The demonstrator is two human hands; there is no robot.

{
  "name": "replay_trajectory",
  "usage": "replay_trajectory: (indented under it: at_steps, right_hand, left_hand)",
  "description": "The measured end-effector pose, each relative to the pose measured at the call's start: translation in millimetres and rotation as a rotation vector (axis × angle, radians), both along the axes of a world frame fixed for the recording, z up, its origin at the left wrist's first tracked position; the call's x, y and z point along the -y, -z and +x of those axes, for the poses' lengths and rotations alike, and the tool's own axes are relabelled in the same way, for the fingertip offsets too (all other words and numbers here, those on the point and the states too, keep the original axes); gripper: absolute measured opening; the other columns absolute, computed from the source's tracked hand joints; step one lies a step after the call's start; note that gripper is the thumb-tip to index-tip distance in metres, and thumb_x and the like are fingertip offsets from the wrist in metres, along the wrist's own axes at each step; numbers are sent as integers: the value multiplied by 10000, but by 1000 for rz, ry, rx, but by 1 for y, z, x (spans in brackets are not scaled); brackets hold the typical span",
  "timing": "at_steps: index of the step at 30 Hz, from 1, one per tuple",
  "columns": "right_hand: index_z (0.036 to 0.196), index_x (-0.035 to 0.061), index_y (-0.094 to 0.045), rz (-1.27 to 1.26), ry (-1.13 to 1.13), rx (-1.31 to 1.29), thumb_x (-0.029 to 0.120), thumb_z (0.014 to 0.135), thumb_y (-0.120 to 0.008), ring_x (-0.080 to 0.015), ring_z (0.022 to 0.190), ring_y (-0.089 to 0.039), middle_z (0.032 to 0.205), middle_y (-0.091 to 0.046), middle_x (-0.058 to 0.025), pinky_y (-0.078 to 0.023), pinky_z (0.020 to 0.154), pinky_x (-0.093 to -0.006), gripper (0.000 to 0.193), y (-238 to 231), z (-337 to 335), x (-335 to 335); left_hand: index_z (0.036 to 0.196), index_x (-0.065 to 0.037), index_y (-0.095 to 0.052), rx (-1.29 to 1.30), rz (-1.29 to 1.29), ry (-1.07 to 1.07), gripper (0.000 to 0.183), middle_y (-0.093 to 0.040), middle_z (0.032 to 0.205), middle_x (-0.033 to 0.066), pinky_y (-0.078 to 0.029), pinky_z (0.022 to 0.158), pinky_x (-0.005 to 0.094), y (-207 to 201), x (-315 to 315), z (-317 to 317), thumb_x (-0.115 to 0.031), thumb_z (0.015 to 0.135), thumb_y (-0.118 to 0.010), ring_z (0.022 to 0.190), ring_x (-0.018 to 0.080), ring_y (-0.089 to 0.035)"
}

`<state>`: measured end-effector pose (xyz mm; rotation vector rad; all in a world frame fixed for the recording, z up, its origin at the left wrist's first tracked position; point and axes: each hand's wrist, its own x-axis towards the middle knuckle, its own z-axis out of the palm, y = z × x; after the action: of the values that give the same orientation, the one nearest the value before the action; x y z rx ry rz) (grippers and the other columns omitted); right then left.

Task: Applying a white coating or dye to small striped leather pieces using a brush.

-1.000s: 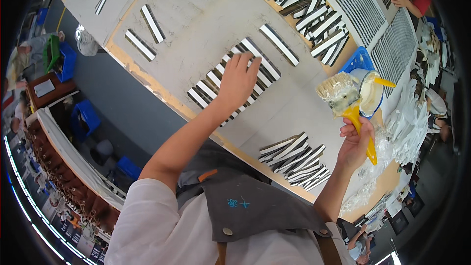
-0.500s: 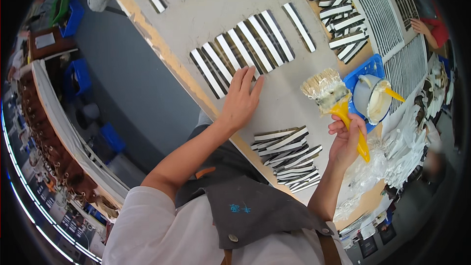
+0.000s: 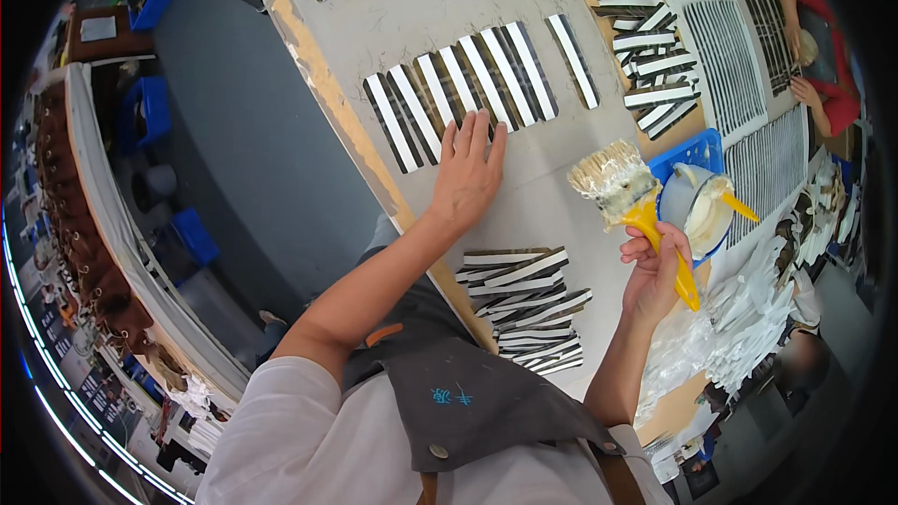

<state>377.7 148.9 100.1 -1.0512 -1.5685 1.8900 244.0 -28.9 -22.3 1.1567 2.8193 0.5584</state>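
Note:
My left hand [image 3: 470, 170] lies flat, its fingertips touching the lower ends of several black strips with white bands [image 3: 463, 84] laid side by side on the table. A single strip [image 3: 572, 61] lies apart to their right. In my right hand [image 3: 655, 273] is a wide paintbrush [image 3: 629, 201], gripped by its yellow handle. Its pale bristles point up and left, clear of the strips, with a whitish paste on them. Just right of the brush, a pot [image 3: 687, 198] holding cream paste and a yellow-handled tool stands in a blue tray [image 3: 694, 151].
Loose strips are piled near my apron [image 3: 528, 304] and at the far right [image 3: 655, 61]. Beyond them are panels of parallel strips [image 3: 725, 65] and another person's hands [image 3: 804, 92]. Whitish crumpled sheets [image 3: 720, 318] cover the right corner. The table edge [image 3: 360, 154] runs along my left.
My left hand's fingers now reach slightly farther over the strips' lower ends. The brush stays raised in my right hand. The view has shifted a little, showing more of the other person's arms.

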Motion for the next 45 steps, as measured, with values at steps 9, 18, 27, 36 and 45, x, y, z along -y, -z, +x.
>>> replay_trajectory:
  at_steps: [9, 18, 27, 36, 45]
  right_hand:
    - [970, -55, -533, 1, -50, -32, 151, 890, -473, -229, 552, -613, 785, -614, -247, -488, 502, -260, 229, 2, -20, -12]
    - [976, -56, -574, 41, -267, 113, 153, 902, -506, -189, 611, -640, 774, -634, -176, -509, 546, -258, 233, 23, -98, 6]
    - [917, -45, -592, 24, -363, -89, 81, 867, -514, -171, 634, -664, 707, -651, -134, -518, 582, -234, 156, 68, -228, 35]
    - [865, -36, -612, 105, -492, 99, 51, 853, -522, -191, 626, -665, 714, -655, -144, -521, 584, -241, 126, 45, -214, 43]
    - [958, -37, -590, 225, -770, 317, 144, 885, -535, -195, 695, -670, 784, -656, -138, -531, 639, -250, 203, 25, -220, 30]
  left_hand:
    - [1295, -146, -432, -31, -104, -156, 535, -416, 1288, 111, -264, 947, 548, -4, -28, 5, -323, 810, -575, 1117, 351, -406]
    - [1264, -199, -481, -44, -214, -241, 572, -426, 1263, 101, -235, 938, 624, 7, -40, 11, -495, 781, -559, 1137, 375, -391]
    - [1260, -201, -486, -69, -166, -267, 600, -412, 1284, 93, -235, 939, 628, 13, -40, 14, -532, 764, -556, 1146, 374, -378]
    - [1224, -200, -515, -52, -138, -270, 596, -413, 1288, 87, -228, 936, 632, 16, -33, 15, -533, 734, -581, 1141, 369, -371]
    - [1223, -202, -515, -62, -95, -271, 602, -426, 1289, 99, -232, 930, 626, 15, -34, 12, -541, 730, -583, 1135, 363, -382]
